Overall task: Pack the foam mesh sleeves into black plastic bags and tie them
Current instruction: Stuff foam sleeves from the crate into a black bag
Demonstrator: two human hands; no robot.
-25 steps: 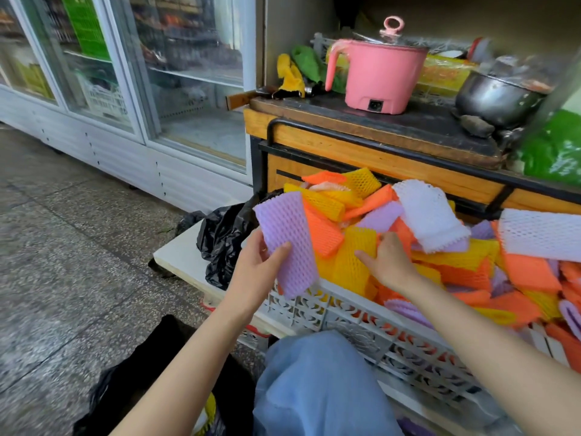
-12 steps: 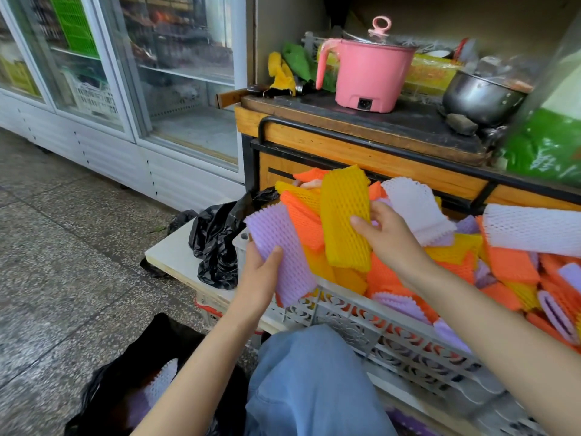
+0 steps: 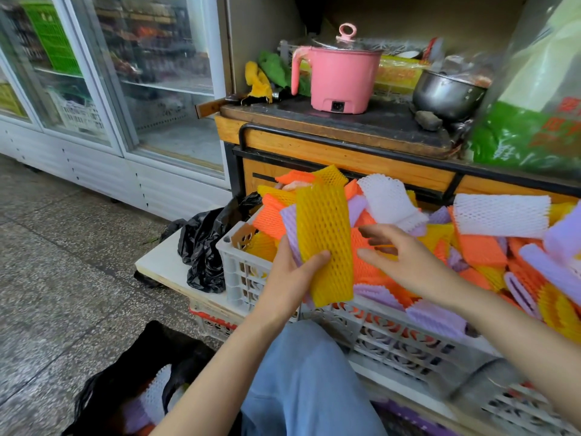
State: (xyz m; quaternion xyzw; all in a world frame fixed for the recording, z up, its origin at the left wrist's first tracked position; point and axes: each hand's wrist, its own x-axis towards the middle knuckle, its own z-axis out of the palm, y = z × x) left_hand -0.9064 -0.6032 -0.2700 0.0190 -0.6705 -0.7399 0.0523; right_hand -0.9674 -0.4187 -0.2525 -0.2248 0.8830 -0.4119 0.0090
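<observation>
Left hand (image 3: 289, 278) grips a yellow foam mesh sleeve (image 3: 323, 234), thumb clamped across its front, a purple sleeve (image 3: 288, 220) stacked right behind it, both upright over the near-left corner of the white plastic crate (image 3: 239, 275). Right hand (image 3: 405, 262) is spread loose, fingers apart, holding nothing, just beside the yellow sleeve above the heap of coloured sleeves (image 3: 484, 250). Down on the floor, the open black plastic bag (image 3: 125, 372) shows white and purple sleeves inside. A crumpled black bag (image 3: 204, 243) lies left of the crate.
</observation>
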